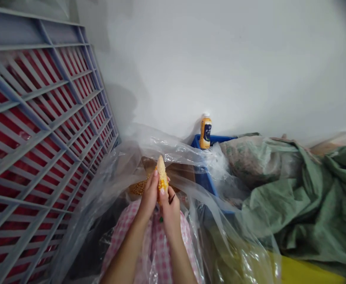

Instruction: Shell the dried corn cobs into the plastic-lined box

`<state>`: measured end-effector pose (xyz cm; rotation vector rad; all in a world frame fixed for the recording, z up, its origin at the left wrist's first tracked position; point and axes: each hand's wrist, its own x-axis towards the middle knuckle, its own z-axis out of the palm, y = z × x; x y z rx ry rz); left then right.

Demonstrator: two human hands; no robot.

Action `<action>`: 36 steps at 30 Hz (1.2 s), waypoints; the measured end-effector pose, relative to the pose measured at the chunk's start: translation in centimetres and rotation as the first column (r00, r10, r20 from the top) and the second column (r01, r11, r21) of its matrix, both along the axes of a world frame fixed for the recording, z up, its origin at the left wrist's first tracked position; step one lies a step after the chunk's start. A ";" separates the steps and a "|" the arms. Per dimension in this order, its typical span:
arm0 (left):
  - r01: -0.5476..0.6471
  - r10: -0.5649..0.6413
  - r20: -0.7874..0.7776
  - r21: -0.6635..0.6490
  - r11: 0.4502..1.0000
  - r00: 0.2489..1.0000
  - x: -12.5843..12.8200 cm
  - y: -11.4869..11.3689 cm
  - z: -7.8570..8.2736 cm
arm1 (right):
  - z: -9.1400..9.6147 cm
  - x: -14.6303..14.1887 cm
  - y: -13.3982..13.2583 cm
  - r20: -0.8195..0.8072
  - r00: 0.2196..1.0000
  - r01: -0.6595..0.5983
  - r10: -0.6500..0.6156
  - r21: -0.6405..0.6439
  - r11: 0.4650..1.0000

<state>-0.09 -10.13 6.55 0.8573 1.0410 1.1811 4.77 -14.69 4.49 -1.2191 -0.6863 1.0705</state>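
Both of my hands are closed around one corn cob (pixel 161 170), held upright above my lap. Its upper end is bare and pale, while yellow kernels still cover the part near my fingers. My left hand (pixel 150 194) grips the cob from the left side, its thumb pressed on the cob. Around the lower part, my right hand (pixel 169 205) holds it from the right, thumb on the kernels. Loose corn kernels (pixel 139 188) lie behind my hands, in a cardboard box (pixel 184 171) lined with clear plastic. The cob's lower end is hidden by my hands.
A tall lilac plastic crate (pixel 50 128) with red material behind its slats stands at my left. Clear plastic sheeting (pixel 101 197) spreads around my legs. Rightward are a blue bin (pixel 206 181), a yellow bottle (pixel 205 132) and green cloth (pixel 303 209). A white wall (pixel 220 59) rises ahead.
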 end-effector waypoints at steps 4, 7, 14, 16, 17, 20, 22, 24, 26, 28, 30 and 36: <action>-0.013 0.014 0.032 -0.016 1.000 0.999 0.1 -0.3 -0.1 | 0.3 -0.3 -0.1 0.137 0.990 -0.016 0.017 -0.009 1.000; -0.061 0.061 0.003 -0.047 0.997 0.998 0.2 -0.6 0.0 | 0.6 -0.5 -0.3 0.163 0.987 0.005 -0.005 0.002 1.000; -0.089 0.091 -0.085 0.032 0.996 0.992 0.4 -0.8 0.0 | 0.6 -0.5 -0.4 0.190 0.981 0.045 -0.047 0.018 0.999; -0.095 0.100 -0.103 0.051 0.994 0.990 0.4 -0.9 0.0 | 0.5 -0.5 -0.3 0.194 0.980 0.046 -0.048 0.017 0.999; -0.096 0.101 -0.103 0.058 0.994 0.989 0.4 -0.9 -0.1 | 0.4 -0.5 -0.3 0.189 0.981 0.044 -0.046 0.015 0.999; -0.097 0.103 -0.081 0.078 0.992 0.991 0.4 -1.1 -0.1 | 0.4 -0.6 -0.3 0.147 0.988 0.035 -0.038 0.027 0.999; -0.105 0.112 -0.068 0.097 0.990 0.991 0.4 -1.2 0.0 | 0.5 -0.7 -0.5 0.153 0.987 0.031 -0.039 0.056 0.998; -0.121 0.130 -0.065 0.122 0.985 0.989 0.4 -1.4 0.0 | 0.5 -0.7 -0.7 0.211 0.976 0.033 -0.052 0.091 0.995; -0.132 0.141 -0.060 0.138 0.982 0.988 0.3 -1.5 0.0 | 0.4 -0.6 -0.9 0.290 0.954 0.038 -0.073 0.124 0.991; -0.143 0.152 -0.054 0.142 0.979 0.987 0.3 -1.5 -0.2 | 0.2 -0.5 -1.0 0.351 0.932 0.035 -0.089 0.157 0.987; -0.155 0.166 -0.066 0.147 0.977 0.984 0.2 -1.5 -0.4 | 0.2 -0.4 -1.1 0.393 0.915 0.022 -0.093 0.183 0.983; -0.192 0.231 -0.166 0.224 0.956 0.959 -0.2 -1.1 -0.6 | 0.4 -0.4 -1.0 0.469 0.873 0.044 -0.132 0.194 0.980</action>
